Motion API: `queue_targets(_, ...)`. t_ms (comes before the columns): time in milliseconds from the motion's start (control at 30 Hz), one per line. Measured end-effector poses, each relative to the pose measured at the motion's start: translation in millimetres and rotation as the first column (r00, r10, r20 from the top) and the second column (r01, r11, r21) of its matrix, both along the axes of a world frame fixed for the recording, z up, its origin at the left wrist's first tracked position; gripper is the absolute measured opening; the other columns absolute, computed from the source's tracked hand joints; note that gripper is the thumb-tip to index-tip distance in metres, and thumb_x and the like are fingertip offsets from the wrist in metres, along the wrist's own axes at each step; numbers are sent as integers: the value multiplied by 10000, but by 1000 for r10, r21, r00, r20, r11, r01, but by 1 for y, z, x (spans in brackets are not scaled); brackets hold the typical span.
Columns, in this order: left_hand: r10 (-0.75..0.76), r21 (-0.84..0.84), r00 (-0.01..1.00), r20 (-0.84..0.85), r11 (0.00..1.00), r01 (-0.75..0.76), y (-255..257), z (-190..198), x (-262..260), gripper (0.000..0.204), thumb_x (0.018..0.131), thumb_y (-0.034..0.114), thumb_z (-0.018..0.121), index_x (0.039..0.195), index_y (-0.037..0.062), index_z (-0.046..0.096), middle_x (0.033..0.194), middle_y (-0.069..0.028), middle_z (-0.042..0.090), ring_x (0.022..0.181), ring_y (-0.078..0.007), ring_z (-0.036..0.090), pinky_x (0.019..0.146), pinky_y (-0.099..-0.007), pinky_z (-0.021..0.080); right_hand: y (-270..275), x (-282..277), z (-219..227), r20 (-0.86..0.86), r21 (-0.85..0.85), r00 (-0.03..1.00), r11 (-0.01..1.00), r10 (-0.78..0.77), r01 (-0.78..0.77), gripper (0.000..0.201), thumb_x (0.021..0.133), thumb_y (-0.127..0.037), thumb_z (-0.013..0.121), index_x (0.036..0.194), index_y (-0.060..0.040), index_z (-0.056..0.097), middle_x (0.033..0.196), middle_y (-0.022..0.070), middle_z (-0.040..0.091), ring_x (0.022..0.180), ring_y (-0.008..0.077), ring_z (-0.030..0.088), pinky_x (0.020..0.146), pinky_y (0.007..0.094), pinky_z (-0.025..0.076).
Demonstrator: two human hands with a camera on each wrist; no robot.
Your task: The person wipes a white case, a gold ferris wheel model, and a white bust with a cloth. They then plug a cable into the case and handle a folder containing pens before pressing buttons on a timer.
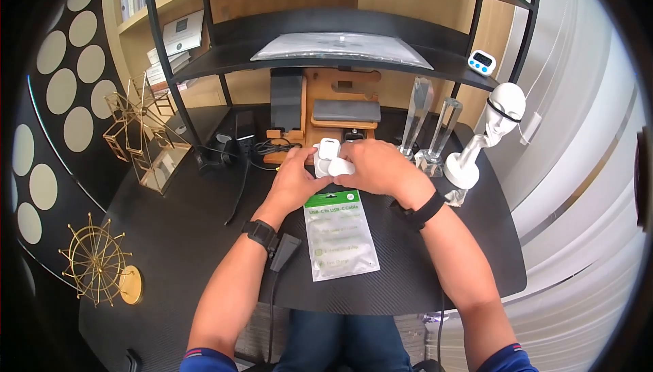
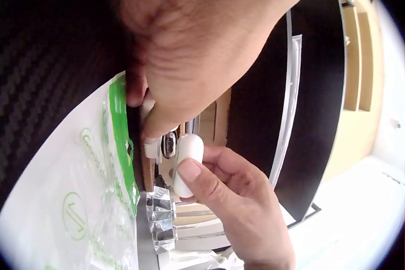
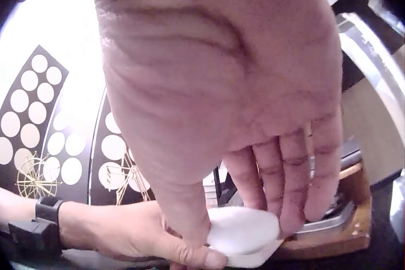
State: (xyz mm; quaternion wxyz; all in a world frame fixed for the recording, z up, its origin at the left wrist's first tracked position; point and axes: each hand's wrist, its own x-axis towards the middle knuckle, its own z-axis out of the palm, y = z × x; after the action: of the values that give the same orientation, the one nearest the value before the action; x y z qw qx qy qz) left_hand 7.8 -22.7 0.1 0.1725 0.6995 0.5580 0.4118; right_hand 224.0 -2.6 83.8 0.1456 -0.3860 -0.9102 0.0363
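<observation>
My right hand point(image 1: 377, 168) pinches a smooth white rounded case point(image 2: 188, 162) between thumb and fingers, its pill-like shape clear in the left wrist view. Close beside it, my left hand point(image 1: 291, 181) holds a white square-topped piece point(image 1: 330, 149), the thumb along its near side and fingers behind. The two white things overlap in the head view, and the left fingers are mostly hidden. Just below the hands lies a flat clear bag point(image 1: 340, 239) with a green top strip, printed "USB-C to USB-C Cable".
Behind the hands stands a wooden desk organizer point(image 1: 345, 110) with black cables point(image 1: 275, 146) to its left. Crystal trophies point(image 1: 418, 117) and a white masked figurine point(image 1: 503, 110) stand right. A gold wheel ornament point(image 1: 98, 260) is at left; a black shelf point(image 1: 224, 59) spans the back.
</observation>
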Motion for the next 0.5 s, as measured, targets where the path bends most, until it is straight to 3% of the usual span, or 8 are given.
queue_targets(133, -5, 4, 1000, -7, 1000, 5, 3, 0, -1, 725, 813, 152, 916, 1432, -43, 592, 1230, -131, 595, 753, -133, 665, 743, -289, 573, 2, -6, -12, -69, 42, 997, 999, -26, 28, 497, 834, -263, 873, 1137, 34, 615, 985, 239, 765, 975, 430, 737, 856, 495, 571)
queue_targets(500, -7, -9, 1000, 27, 1000, 8, 7, -6, -3, 760, 784, 168, 941, 1431, -40, 601, 1121, -96, 604, 753, -122, 634, 748, -283, 567, 16, -7, -25, -242, 53, 967, 996, 83, -73, 350, 789, -106, 883, 993, 25, 631, 919, 232, 740, 983, 436, 728, 835, 490, 569)
